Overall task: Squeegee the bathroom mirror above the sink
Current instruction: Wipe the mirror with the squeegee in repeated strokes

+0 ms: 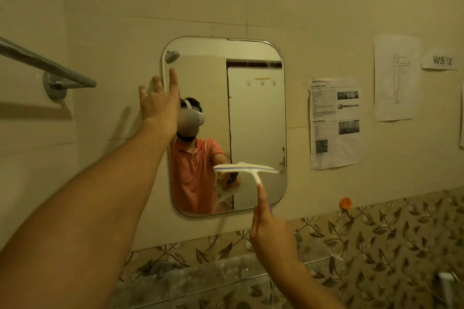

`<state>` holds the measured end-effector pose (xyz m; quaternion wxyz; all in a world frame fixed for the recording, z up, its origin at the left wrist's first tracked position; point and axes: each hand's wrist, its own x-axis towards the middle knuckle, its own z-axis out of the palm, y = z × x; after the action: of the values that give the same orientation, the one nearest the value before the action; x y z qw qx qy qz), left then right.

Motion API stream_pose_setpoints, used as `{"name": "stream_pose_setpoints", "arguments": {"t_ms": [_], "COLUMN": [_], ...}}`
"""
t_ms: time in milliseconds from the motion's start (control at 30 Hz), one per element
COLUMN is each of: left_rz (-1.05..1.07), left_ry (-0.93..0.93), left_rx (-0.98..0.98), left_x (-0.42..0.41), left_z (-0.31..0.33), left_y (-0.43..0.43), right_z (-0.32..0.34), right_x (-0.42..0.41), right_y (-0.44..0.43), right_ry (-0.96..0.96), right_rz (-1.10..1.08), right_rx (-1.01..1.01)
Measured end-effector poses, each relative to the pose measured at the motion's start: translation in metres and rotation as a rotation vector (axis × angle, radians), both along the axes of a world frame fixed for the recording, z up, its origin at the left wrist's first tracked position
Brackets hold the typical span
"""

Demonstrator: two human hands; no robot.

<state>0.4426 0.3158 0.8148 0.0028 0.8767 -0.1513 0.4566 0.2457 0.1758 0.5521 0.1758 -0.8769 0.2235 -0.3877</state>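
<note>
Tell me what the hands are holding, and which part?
The right hand grips the squeegee by its handle, a finger stretched along it. The left hand holds nothing, open at the left edge of the mirror.

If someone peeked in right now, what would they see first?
Probably the mirror in the middle, with an orange shirt reflected in it. Next comes the white squeegee, held by the right hand in front of the mirror's lower right part. The left hand is spread open at its upper left edge.
</note>
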Motion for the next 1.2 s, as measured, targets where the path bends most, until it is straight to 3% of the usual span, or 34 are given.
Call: {"name": "stream_pose_setpoints", "arguments": {"t_ms": [133, 267, 500, 600, 700, 900, 1200], "left_rz": [0.001, 0.02, 0.004, 0.001, 0.014, 0.016, -0.007], "left_ry": [0.007, 0.023, 0.03, 0.025, 0.043, 0.024, 0.018], "left_rx": [0.001, 0.013, 0.029, 0.021, 0.022, 0.018, -0.016], "left_x": [-0.003, -0.006, -0.007, -0.006, -0.004, -0.002, -0.005], "left_z": [0.001, 0.002, 0.0, -0.002, -0.001, 0.0, 0.001], "left_y": [0.0, 0.001, 0.002, 0.003, 0.002, 0.0, -0.003], "right_z": [-0.029, -0.005, 0.189, 0.269, 0.307, 0.287, 0.155], "right_x": [-0.004, -0.012, -0.001, 0.003, 0.003, 0.007, -0.01], "right_y": [0.009, 0.006, -0.035, -0.048, -0.054, -0.064, -0.064], "right_ry": [0.093, 0.075, -0.352, -0.355, -0.29, -0.24, -0.128], "right_rz": [0.025, 0.07, 0.063, 0.0, -0.023, -0.059, -0.078], "right_rx": [0.039, 0.038, -0.051, -0.152, -0.098, -0.113, -0.067]}}
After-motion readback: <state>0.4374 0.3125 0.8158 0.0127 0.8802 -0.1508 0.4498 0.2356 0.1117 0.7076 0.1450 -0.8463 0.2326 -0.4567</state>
